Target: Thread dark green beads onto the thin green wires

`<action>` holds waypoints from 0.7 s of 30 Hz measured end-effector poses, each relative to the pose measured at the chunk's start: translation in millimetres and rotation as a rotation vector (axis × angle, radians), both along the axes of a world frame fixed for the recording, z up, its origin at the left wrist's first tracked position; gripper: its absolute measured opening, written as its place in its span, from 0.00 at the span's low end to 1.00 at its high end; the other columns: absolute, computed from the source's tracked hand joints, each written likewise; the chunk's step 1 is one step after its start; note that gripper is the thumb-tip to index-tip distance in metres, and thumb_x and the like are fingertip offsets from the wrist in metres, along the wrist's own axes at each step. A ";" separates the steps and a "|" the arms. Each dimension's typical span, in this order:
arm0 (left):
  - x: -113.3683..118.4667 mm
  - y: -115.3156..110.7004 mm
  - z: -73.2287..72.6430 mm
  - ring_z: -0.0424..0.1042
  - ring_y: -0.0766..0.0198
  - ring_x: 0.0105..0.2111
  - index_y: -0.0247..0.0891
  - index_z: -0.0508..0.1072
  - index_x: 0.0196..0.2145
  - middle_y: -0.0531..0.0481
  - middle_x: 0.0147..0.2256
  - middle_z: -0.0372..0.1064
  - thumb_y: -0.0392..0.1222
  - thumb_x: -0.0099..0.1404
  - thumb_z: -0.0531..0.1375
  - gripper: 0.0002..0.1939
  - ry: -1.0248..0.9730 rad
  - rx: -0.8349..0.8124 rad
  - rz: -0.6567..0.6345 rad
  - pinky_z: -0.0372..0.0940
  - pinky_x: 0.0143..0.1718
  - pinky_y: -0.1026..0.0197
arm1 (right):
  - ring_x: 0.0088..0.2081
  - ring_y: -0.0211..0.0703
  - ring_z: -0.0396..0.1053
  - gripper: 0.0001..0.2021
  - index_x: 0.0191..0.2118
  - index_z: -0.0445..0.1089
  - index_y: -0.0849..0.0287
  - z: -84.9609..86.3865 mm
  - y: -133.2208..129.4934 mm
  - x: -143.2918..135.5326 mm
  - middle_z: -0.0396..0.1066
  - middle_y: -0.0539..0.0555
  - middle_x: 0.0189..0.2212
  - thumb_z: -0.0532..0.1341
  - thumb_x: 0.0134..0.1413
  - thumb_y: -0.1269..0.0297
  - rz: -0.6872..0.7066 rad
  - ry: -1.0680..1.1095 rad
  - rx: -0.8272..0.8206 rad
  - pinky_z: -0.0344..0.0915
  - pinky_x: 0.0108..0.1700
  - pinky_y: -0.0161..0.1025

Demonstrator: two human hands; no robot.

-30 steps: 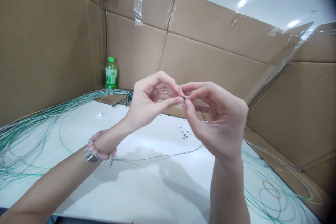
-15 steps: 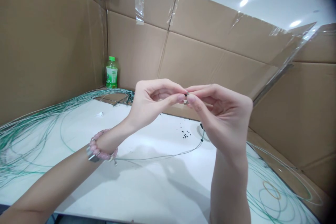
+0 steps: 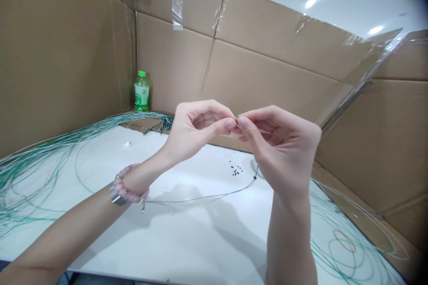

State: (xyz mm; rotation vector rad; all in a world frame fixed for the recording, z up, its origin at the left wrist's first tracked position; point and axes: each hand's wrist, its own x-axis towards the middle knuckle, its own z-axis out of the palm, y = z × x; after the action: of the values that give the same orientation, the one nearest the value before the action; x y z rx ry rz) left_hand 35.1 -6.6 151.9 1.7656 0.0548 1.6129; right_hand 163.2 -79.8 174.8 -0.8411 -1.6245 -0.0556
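Note:
My left hand (image 3: 203, 127) and my right hand (image 3: 279, 147) meet fingertip to fingertip above the table. Both are closed, thumb against index finger. A tiny bit of green wire (image 3: 236, 116) shows where the fingertips touch; whatever else lies in the pinch is too small and hidden to name. Below, a thin wire (image 3: 207, 198) runs across the white tabletop and rises behind my right hand, with a small black piece (image 3: 255, 177) on it. Several tiny black pieces (image 3: 236, 171) lie scattered on the table near a round white dish (image 3: 259, 170), partly covered by my right hand.
Long green wires (image 3: 40, 160) spread along the table's left side, and looser coils (image 3: 351, 240) with an orange ring (image 3: 345, 241) lie at right. A green bottle (image 3: 141, 92) stands in the far left corner. Cardboard walls (image 3: 254, 67) enclose the white table (image 3: 180, 240).
My fingertips have drawn slightly closer together, and the dark speck between them is now hidden. The hands otherwise stay in place; the view has shifted a little.

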 end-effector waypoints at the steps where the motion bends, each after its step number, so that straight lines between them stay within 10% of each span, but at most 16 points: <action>1: 0.2 0.3 -0.2 0.72 0.70 0.24 0.36 0.75 0.27 0.54 0.25 0.73 0.38 0.57 0.63 0.04 -0.004 0.001 -0.005 0.69 0.26 0.69 | 0.28 0.39 0.74 0.04 0.29 0.72 0.54 -0.2 -0.2 -0.1 0.74 0.48 0.25 0.61 0.53 0.67 -0.004 0.003 -0.001 0.74 0.27 0.34; 21: 4.0 7.4 -3.9 0.70 0.71 0.21 0.37 0.73 0.26 0.55 0.22 0.71 0.45 0.58 0.63 0.09 -0.083 -0.027 0.072 0.68 0.24 0.69 | 0.27 0.34 0.66 0.06 0.29 0.70 0.55 2.2 -4.6 -1.8 0.67 0.49 0.27 0.61 0.50 0.74 -0.139 -0.107 0.099 0.71 0.27 0.33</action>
State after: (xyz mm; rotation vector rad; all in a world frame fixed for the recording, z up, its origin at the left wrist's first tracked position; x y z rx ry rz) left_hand 39.1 0.7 148.0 1.6918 0.1013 1.7273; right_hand 161.4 -84.4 177.0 -0.8855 -1.6468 -0.2812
